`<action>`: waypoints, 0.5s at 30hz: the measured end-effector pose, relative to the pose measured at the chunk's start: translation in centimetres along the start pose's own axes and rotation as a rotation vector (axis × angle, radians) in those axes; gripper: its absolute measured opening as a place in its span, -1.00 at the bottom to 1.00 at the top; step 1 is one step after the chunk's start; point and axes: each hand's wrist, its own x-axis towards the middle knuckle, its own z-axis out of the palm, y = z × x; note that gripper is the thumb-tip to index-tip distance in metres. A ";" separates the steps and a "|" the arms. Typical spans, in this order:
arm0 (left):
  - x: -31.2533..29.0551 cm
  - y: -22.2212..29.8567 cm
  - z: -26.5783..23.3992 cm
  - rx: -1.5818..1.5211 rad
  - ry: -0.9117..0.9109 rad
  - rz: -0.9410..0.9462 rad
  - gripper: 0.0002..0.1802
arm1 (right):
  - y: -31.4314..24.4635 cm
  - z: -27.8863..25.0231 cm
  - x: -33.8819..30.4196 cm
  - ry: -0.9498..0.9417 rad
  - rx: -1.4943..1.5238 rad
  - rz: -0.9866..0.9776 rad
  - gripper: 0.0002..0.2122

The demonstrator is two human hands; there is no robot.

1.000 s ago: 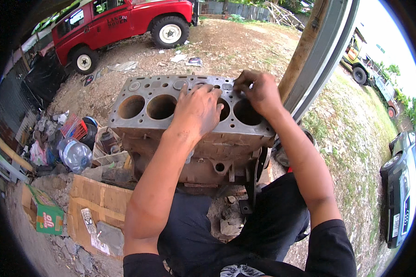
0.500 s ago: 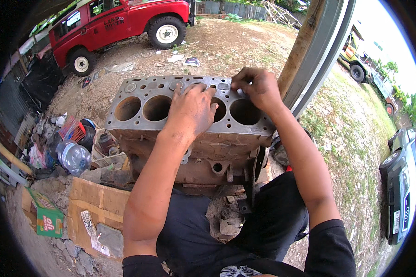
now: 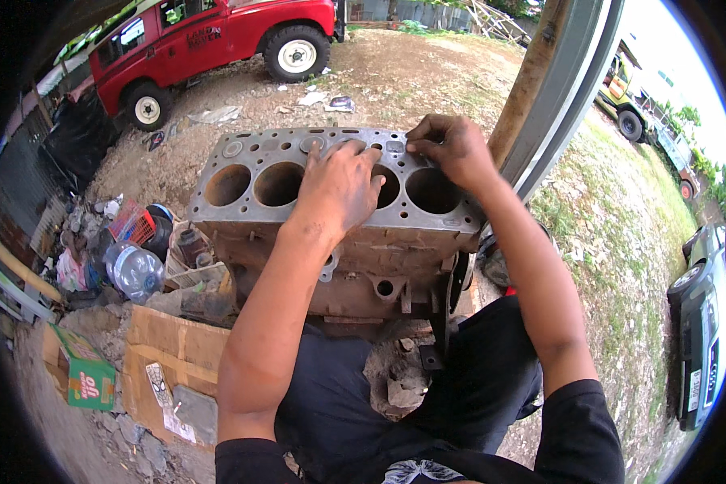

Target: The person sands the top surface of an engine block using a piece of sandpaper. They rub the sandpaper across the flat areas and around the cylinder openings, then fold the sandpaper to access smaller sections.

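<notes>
At the far left, a green carton [image 3: 89,379] and flattened cardboard [image 3: 169,355] are seen on the dirt, with a clear plastic bottle [image 3: 137,270] and a red basket [image 3: 131,223] among scrap just above them. A red truck [image 3: 210,48] is parked well behind.

In the middle, a rusty engine block [image 3: 298,242] is stood upright on the ground before the person's knees, its grey deck [image 3: 250,214] turned up and four bores shown in a row. The left hand [image 3: 339,189] is laid flat on the deck, fingers spread over the third bore, nothing gripped. The right hand [image 3: 452,149] is set at the deck's far right edge, just beyond the fourth bore, its fingertips pinched together; something thin may be held there, but it is too small to be told.

The work appears to be a cleaning or checking of the deck face. It is best done with the block steadied by the flat left palm while the right fingertips are kept low and drawn along the surface, so that no grit is pushed into the open bores and the sealing face is not scratched.

At the right, a rusty post [image 3: 532,73] and parked cars [image 3: 702,323] are seen on grass.
</notes>
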 end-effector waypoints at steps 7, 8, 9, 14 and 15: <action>0.1 -0.2 0.0 -0.009 0.021 0.025 -0.54 | 0.9 0.3 0.2 0.072 0.058 -0.021 -0.96; 0.2 0.0 0.1 -0.003 0.015 0.026 -0.54 | 1.6 0.6 0.1 0.065 0.012 -0.039 -0.97; 0.1 -0.1 0.2 0.007 0.006 0.020 -0.54 | 1.1 0.3 0.1 0.045 0.016 -0.029 -0.96; -0.1 0.0 0.1 -0.007 0.008 0.011 -0.55 | 0.5 -0.2 -0.1 0.085 0.074 -0.025 -0.93; -0.1 -0.2 0.1 -0.004 0.000 0.004 -0.56 | 0.5 0.2 -0.1 0.067 0.036 -0.021 -0.94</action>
